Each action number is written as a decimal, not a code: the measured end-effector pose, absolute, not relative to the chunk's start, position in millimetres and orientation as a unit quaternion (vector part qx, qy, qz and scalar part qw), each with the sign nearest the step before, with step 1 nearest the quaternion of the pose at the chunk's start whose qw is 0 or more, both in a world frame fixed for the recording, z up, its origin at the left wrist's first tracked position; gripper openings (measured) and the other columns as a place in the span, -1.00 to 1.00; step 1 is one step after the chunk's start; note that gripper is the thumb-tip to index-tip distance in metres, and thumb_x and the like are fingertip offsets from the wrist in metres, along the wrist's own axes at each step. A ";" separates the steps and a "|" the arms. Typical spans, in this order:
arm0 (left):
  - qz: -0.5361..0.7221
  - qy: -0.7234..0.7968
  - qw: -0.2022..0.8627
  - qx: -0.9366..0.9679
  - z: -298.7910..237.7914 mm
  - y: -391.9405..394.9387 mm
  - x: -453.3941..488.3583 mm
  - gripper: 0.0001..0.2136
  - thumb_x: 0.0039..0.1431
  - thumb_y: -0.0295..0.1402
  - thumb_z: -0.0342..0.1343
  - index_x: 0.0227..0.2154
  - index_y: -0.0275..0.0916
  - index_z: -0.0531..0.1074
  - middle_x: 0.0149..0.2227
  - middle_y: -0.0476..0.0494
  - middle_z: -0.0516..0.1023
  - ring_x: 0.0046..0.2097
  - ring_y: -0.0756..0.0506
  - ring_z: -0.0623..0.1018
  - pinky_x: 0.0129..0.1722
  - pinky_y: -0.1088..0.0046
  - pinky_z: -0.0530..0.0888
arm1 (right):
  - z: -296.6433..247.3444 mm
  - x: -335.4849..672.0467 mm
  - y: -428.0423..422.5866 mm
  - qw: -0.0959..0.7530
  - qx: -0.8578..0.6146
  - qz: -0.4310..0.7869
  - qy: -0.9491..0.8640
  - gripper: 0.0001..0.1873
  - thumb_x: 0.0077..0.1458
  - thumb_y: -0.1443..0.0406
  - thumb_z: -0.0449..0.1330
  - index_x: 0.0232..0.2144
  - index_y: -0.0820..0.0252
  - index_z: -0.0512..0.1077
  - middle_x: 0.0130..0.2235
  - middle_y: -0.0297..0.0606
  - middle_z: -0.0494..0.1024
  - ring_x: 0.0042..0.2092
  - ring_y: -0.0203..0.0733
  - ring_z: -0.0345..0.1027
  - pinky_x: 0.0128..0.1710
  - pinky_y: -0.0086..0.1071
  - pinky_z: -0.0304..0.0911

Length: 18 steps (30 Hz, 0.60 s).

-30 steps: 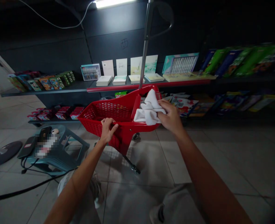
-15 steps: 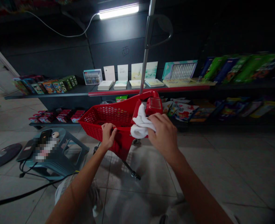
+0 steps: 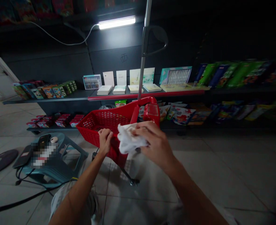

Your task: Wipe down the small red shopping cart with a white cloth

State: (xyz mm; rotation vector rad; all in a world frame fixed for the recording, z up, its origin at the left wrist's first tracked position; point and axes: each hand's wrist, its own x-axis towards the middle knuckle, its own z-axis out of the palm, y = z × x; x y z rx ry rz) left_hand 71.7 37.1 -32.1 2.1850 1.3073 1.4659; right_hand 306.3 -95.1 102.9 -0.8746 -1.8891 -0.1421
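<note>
A red plastic shopping basket (image 3: 106,120) on wheels stands tilted on the tiled floor in front of me, its metal pull handle (image 3: 142,59) rising upward. My left hand (image 3: 104,141) is closed round the basket's near rim. My right hand (image 3: 153,143) grips a crumpled white cloth (image 3: 128,141) and presses it against the basket's near right side, just below the red handle mount (image 3: 151,112).
A teal plastic stool (image 3: 56,159) with a phone, a mouse and cables stands at the left. A black cable (image 3: 23,200) runs across the floor. Dark shelves (image 3: 138,93) with books, cards and boxed goods line the back wall under a tube light (image 3: 116,22).
My right hand has drawn the white cloth from the basket's far right corner down and left along its near rim. My left hand has kept its grip; the view tilted up slightly.
</note>
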 end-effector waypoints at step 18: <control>0.555 0.391 0.077 0.731 -1.9 10.2 46.7 -0.61 0.38 -0.05 -0.12 -0.39 -0.15 0.47 -0.29 -0.17 0.55 -0.14 -0.20 0.51 -0.06 0.20 0.42 | -17.1 402.8 29.8 0.816 -0.476 0.229 -0.234 -0.49 -0.23 0.16 0.31 -0.15 0.15 0.39 -0.12 -0.20 0.56 -0.19 -0.18 0.43 -0.18 -0.28 0.39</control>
